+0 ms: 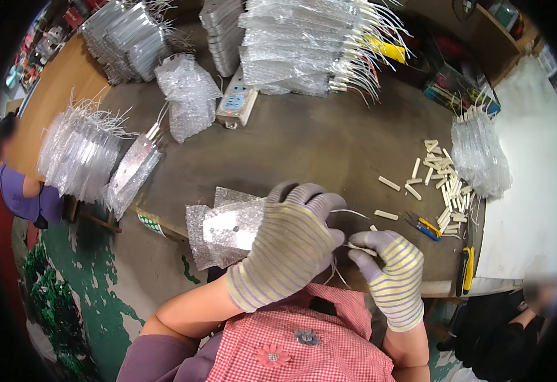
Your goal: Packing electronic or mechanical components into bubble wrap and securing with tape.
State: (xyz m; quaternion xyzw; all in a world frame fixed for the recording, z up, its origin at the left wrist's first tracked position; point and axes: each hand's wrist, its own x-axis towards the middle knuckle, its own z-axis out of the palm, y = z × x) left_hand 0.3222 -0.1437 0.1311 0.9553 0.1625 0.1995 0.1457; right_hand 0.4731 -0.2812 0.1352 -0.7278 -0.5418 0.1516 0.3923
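Observation:
My left hand (294,245), in a striped knit glove, is closed on a white wire (350,212), its thumb and fingertips pinched together. Under that hand lies a flat metal plate (227,230) partly sheathed in bubble wrap (197,239); my palm hides its right end. My right hand (396,274), gloved alike, pinches a small cream-white tube (362,249) between thumb and forefinger, close to the left thumb. Thin white wire ends (337,270) hang below the two hands. Where wire and tube meet is too small to make out.
Loose cream tubes (447,184), blue-and-yellow snips (426,227) and a yellow-black cutter (466,270) lie right. Bubble-wrapped plates are stacked at the back (297,54), left (81,153) and right (479,153). A power strip (237,102) sits behind. People are at left (27,191) and lower right (495,325).

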